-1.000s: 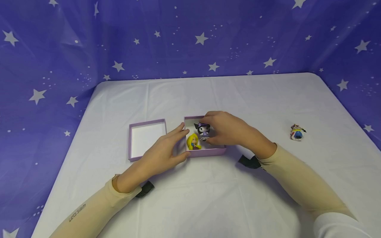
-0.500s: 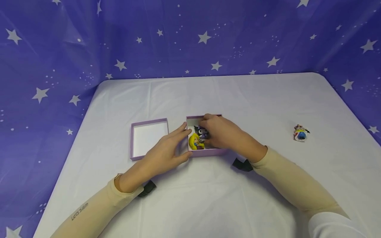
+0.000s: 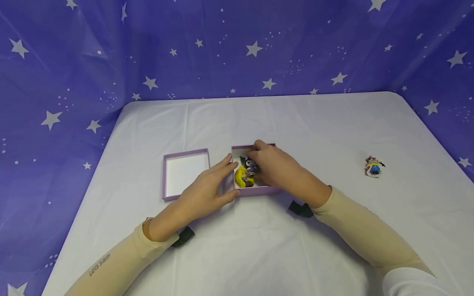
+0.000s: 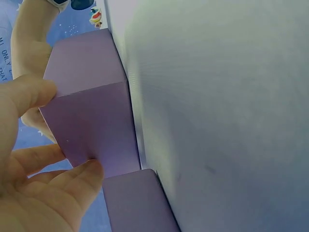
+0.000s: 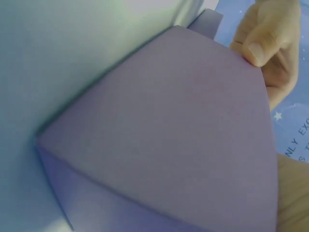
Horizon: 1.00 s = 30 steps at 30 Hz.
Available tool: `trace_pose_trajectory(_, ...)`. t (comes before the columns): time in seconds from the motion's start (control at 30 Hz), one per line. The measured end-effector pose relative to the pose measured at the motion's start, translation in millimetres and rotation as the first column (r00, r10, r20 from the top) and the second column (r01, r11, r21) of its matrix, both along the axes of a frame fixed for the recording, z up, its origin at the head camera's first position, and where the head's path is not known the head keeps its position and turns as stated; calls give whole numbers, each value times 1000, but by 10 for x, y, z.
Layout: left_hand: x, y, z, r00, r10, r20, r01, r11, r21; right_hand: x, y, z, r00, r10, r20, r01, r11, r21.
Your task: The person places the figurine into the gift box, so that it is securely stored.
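Observation:
A lilac box point(image 3: 256, 191) stands uncovered in the middle of the table. Inside, at its left, lie a yellow-haired doll figurine point(image 3: 241, 177) and, beside it, a figurine in black and purple point(image 3: 250, 164). My right hand point(image 3: 277, 165) reaches over the right side into the box and holds the black-and-purple one, its palm and some fingertips hidden. My left hand point(image 3: 203, 192) steadies the box at its near left corner. In the left wrist view the thumb sits on the corner of the box point(image 4: 91, 125) while the fingers touch the side wall.
The lilac lid point(image 3: 164, 176), white inside, lies left of the box, partly behind my left hand. Far to the right is another small figurine point(image 3: 373, 167) in red, yellow and blue. A purple star-printed curtain point(image 3: 207, 49) hangs behind the white-covered table point(image 3: 314, 119).
The black-and-purple figurine went from upright to lower and tilted beside the yellow-haired one as my right hand moved down into the box. My left hand stayed at the corner.

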State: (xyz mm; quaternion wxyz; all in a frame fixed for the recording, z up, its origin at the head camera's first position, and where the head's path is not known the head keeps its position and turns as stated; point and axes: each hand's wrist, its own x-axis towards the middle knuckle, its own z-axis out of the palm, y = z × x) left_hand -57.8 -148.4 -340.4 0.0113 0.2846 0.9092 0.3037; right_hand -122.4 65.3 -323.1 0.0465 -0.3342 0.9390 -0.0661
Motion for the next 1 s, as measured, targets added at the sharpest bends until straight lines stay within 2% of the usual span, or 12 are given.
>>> trace_pose_trajectory(0.17, 16, 4, -2, 1000, 2, 11, -2, 1000, 3, 20, 62, 93, 1000, -5, 19, 5, 999, -48)
trace_pose_trajectory(0.3, 27, 6, -4, 1000, 2, 18, -2, 1000, -3, 24, 201, 206, 999, -13, 31, 17, 990, -141)
trace_pose_trajectory(0.47, 31, -2, -9, 1000, 11, 5, -11, 1000, -14, -20, 446, 335, 999, -51, -6, 48, 972, -228)
trace_pose_trajectory(0.63, 29, -8, -28, 1000, 8, -1, -8, 1000, -15, -69, 759, 391, 994, -97, -47, 79, 953, -293)
trace_pose_trajectory(0.87, 24, 9, -33, 1000, -2, -17, 2, 1000, -7, -71, 1263, 388, 976, -207, -60, 179, 933, -311)
trace_pose_trajectory(1.0, 19, 17, -11, 999, -7, -31, 7, 1000, -3, -44, 1540, 365, 959, -281, -24, 262, 920, -291)
